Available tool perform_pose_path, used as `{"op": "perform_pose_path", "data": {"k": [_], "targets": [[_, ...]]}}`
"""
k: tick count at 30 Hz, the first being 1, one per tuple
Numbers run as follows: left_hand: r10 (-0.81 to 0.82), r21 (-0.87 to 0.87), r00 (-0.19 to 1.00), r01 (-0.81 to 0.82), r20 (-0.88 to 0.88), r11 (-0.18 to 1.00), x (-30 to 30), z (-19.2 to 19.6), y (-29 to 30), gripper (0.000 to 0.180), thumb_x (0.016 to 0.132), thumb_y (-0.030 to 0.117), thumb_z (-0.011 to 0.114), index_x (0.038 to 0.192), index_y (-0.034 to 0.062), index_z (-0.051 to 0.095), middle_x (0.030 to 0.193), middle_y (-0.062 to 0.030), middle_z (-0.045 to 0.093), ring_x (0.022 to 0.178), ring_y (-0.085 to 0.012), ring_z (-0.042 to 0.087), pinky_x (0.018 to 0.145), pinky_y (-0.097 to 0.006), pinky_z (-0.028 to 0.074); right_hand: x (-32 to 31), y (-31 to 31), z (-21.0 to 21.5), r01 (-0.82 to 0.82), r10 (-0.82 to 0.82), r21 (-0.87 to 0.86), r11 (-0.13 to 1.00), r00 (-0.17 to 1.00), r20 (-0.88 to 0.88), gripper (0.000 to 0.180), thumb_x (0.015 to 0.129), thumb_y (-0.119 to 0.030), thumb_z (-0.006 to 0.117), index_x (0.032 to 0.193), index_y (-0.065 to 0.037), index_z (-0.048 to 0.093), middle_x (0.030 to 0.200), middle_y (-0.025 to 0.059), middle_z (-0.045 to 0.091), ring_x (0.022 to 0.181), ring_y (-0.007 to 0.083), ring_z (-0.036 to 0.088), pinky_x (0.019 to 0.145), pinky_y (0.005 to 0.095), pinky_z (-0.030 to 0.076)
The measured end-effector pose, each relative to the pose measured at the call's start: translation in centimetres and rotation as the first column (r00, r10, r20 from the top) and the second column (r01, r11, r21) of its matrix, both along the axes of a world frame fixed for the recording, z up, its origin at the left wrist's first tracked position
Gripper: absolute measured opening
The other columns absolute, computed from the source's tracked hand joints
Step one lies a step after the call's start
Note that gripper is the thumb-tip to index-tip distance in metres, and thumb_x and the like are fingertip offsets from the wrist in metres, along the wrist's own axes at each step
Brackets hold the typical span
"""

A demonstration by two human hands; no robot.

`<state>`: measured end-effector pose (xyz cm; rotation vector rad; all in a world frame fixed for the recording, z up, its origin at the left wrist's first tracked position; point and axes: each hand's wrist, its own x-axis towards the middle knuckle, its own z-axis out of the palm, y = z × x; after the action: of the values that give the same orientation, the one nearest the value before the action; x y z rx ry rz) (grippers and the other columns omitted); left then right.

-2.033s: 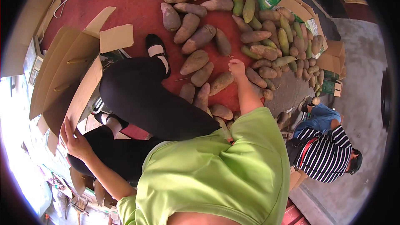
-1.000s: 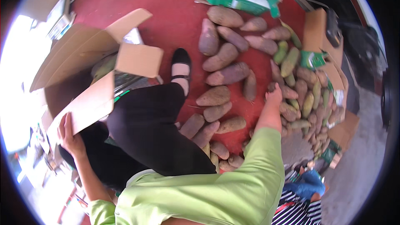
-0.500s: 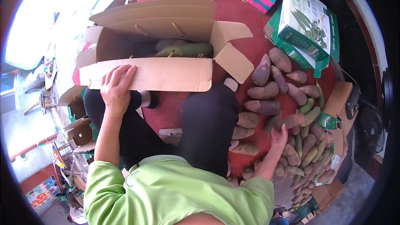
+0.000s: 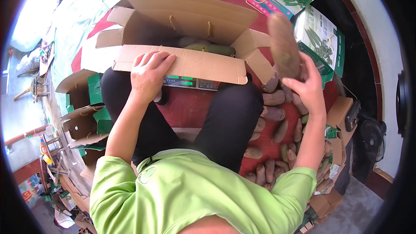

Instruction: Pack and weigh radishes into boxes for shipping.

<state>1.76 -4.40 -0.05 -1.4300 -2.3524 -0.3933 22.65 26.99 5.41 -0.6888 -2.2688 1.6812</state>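
My left hand (image 4: 148,74) rests on the near flap of an open cardboard box (image 4: 208,66), fingers over its upper edge and thumb to the right. Inside the box lie a long green root vegetable (image 4: 216,49) and a duller one behind it; the flap hides the rest. To the box's right, my right hand (image 4: 310,84) grips the lower end of a thick brownish root vegetable (image 4: 284,45), held upright and blurred by motion. A digital scale (image 4: 190,83) with green-lit displays shows beneath the box's near flap.
Many brown and green root vegetables (image 4: 274,113) lie on the red floor covering at my right. Printed cartons (image 4: 318,39) stand at the far right. Open cardboard boxes (image 4: 82,123) are at my left. A black fan (image 4: 373,136) stands by the right wall.
My right hand has lifted the brownish root vegetable from the pile, up and forward to beside the box. The view has shifted; the scale now shows. My left hand stays on the flap.
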Motion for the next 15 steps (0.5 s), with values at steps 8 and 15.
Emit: {"op": "perform_pose_path", "data": {"k": [8,15], "targets": [[-0.004,0.028,1.000,0.004,-0.018,1.000,-0.3,-0.3,-0.4,0.029,0.069,0.012,0.056,0.097,0.0118,0.064,0.092,0.0007,0.059,0.091,-0.0179,0.057,0.082,-0.034,0.044,-12.4,-5.3,-0.7,-0.325,0.302,0.651,0.686,0.941,0.151,0.061,0.058,-0.023,0.072,0.114,-0.007,0.053,0.109,0.0131,0.057,0.104,0.0304,0.052,0.086,0.0388,0.044],[0.005,0.023,1.000,-0.004,-0.016,1.000,-0.6,-0.9,-0.2,0.028,0.070,0.011,0.056,0.096,0.0143,0.065,0.092,0.0020,0.059,0.090,-0.0174,0.057,0.082,-0.033,0.044,-16.2,-7.4,-5.0,-0.190,0.224,0.422,0.887,0.974,-0.030,0.059,0.070,-0.032,0.071,0.119,-0.005,0.053,0.114,0.0139,0.058,0.101,0.0291,0.057,0.087,0.0363,0.046]]}}
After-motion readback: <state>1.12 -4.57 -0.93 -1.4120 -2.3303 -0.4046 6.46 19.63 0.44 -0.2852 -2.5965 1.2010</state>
